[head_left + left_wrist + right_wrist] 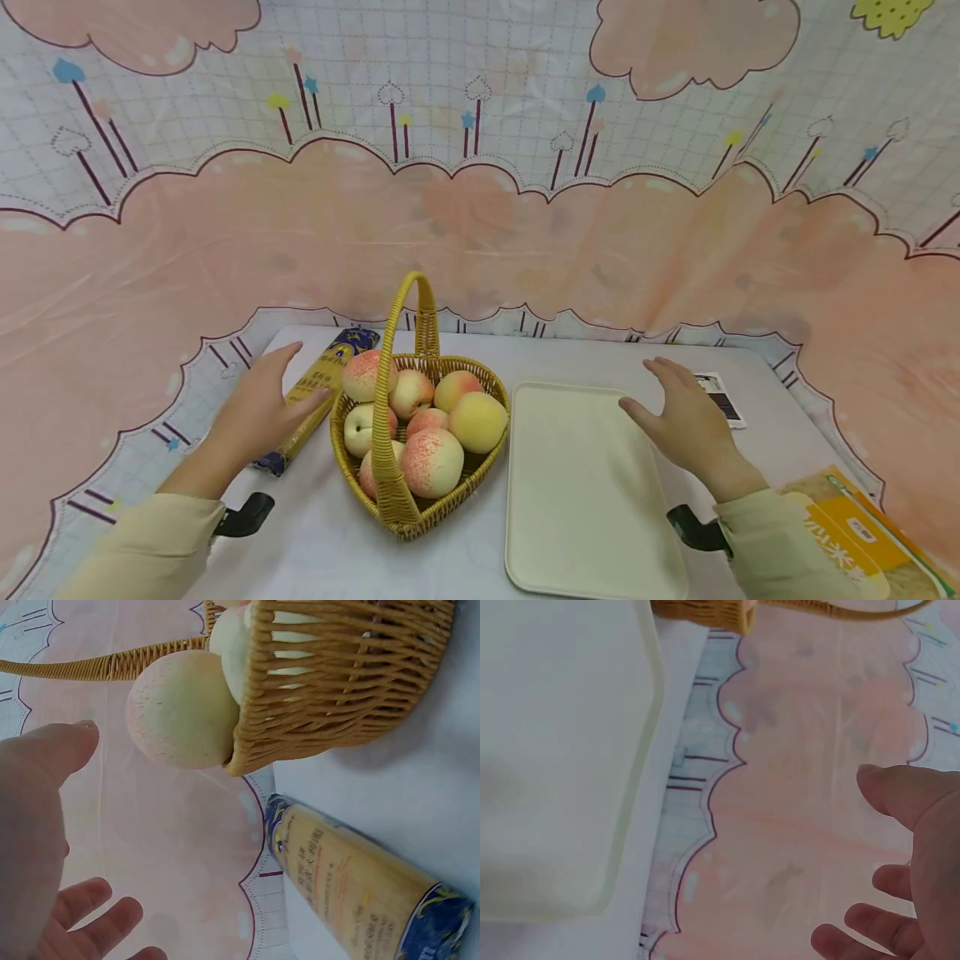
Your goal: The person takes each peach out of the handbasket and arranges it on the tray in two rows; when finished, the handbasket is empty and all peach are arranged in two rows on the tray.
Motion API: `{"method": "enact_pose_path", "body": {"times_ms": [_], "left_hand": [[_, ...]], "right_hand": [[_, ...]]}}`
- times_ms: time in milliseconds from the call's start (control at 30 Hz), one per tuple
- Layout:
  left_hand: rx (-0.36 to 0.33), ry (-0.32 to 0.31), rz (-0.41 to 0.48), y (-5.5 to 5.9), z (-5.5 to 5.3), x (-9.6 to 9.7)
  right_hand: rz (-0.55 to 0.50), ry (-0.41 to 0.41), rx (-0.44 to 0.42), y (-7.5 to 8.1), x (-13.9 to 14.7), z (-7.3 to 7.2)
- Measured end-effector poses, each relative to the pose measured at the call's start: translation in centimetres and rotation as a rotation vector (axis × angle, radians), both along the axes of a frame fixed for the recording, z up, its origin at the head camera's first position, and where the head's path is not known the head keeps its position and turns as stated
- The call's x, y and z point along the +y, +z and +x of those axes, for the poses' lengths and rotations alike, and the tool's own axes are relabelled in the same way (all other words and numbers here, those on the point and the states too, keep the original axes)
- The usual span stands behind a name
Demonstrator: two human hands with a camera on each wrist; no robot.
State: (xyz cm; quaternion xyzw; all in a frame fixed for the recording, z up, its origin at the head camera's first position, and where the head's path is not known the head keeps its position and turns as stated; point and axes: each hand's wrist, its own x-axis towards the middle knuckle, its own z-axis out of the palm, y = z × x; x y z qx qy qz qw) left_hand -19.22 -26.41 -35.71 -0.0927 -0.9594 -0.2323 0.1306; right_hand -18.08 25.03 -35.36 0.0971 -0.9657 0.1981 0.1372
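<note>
In the head view a heart-shaped wicker basket with a tall arched handle stands at the middle of the table, filled with several peaches. My left hand hovers to its left, fingers relaxed and thumb apart, holding nothing. Beneath and beside that hand lies a yellow and blue packet of dry noodles, plainer in the left wrist view. Right of the basket lies a cream rectangular tray. My right hand is above the tray's right edge, its fingers loosely spread around nothing.
A small dark and white card lies behind my right hand. An orange and clear food packet sits at the right front, partly covered by my right sleeve. A patterned cloth hangs behind the white table.
</note>
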Motion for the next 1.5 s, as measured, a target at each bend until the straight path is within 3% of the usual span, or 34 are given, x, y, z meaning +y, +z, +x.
{"method": "enact_pose_path", "body": {"times_ms": [300,633,767,1000,1300,1500], "left_hand": [[-0.029,0.026,0.17,-2.0,1.0,0.3],[-0.157,0.076,0.339,-4.3,2.3,0.7],[-0.18,0.079,0.37,-5.0,2.5,1.0],[-0.097,0.042,0.422,-6.0,2.9,1.6],[-0.184,0.03,0.464,-6.6,3.4,1.8],[-0.18,0.001,0.489,-7.2,3.2,2.0]], "right_hand": [[-0.087,0.093,0.04,-1.4,-1.8,-0.3],[-0.13,0.155,0.078,-2.2,-3.7,-0.7],[-0.143,0.166,0.07,-2.6,-4.4,-0.7],[-0.146,0.202,0.041,-3.2,-5.8,-0.9],[-0.18,0.245,0.007,-3.6,-7.3,-0.9],[-0.218,0.266,-0.024,-3.8,-8.4,-0.9]]}}
